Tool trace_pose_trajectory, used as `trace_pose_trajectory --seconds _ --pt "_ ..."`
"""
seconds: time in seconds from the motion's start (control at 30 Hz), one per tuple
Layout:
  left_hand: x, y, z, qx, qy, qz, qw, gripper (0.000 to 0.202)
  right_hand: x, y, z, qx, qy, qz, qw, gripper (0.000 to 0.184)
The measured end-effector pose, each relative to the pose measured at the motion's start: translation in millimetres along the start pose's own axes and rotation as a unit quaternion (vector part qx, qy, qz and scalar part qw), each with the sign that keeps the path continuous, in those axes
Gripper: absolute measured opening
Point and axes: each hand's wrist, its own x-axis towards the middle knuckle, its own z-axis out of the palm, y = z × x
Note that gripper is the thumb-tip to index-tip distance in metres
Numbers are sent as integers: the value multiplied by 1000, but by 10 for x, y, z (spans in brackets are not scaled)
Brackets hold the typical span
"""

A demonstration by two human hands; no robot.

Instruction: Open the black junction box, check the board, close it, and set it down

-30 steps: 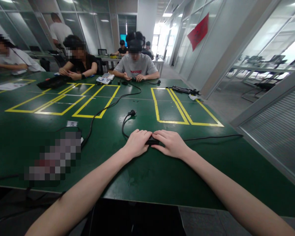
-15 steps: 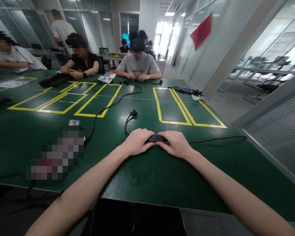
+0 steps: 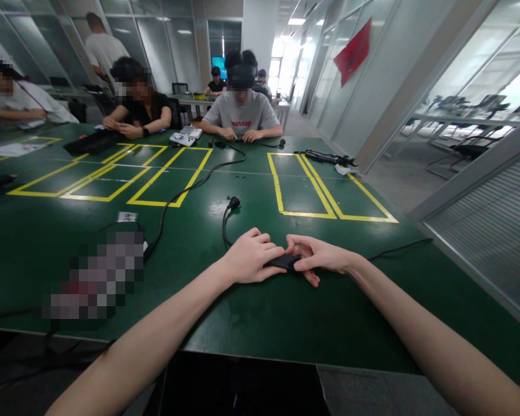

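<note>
A black power adapter (image 3: 285, 262) is between my two hands, low over the green table (image 3: 251, 323). My left hand (image 3: 252, 256) is closed round its left end, thumb below and fingers over the top. At the other end, my right hand (image 3: 323, 254) pinches it between thumb and forefinger, while the lower fingers stretch out underneath. From the left side a black cord leads to a plug (image 3: 233, 203) lying beyond my left hand. A thin black cable (image 3: 401, 247) emerges past my right wrist toward the table's right edge. Fingers cover both ends of the adapter.
A blurred-out object (image 3: 97, 274) lies to the left, beside a small white label (image 3: 127, 216) and a long black cable (image 3: 161, 228). Yellow tape (image 3: 308, 214) marks rectangles on the table. A folded black tripod-like thing (image 3: 329, 158) lies far right. Several people sit opposite.
My right hand has shifted right and turned, its lower fingers loosening from the adapter and spreading below. The adapter has come slightly nearer and tilted, with my left hand still on it.
</note>
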Motion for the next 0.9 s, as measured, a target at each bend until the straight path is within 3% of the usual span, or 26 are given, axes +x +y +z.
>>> trace_pose_trajectory --seconds 0.2,0.3,0.37,0.47,0.6,0.7,0.77,0.9 --pt "9 5 4 -10 3 -30 999 37 103 78 55 -44 91 -66 993 52" --pt "2 -29 -24 -17 58 -60 996 38 144 90 16 -30 150 -99 983 54" --pt "-15 -52 -46 -12 97 -81 992 44 143 72 -65 -22 226 -122 966 55" --pt "-48 -87 -54 -10 118 -96 988 43 90 28 -288 -14 407 -174 897 58" --pt "-62 -124 -10 -28 106 -89 990 33 -112 -5 -697 -34 627 -218 747 59" --pt "-52 -131 20 -39 99 -90 990 31 -342 27 -939 -83 737 -210 637 51" --pt "-50 -130 27 -46 96 -92 990 29 -483 85 -1033 -130 766 -173 606 44" --pt "-66 -136 27 -55 96 -97 989 25 -624 246 -1148 -189 786 -36 587 38"
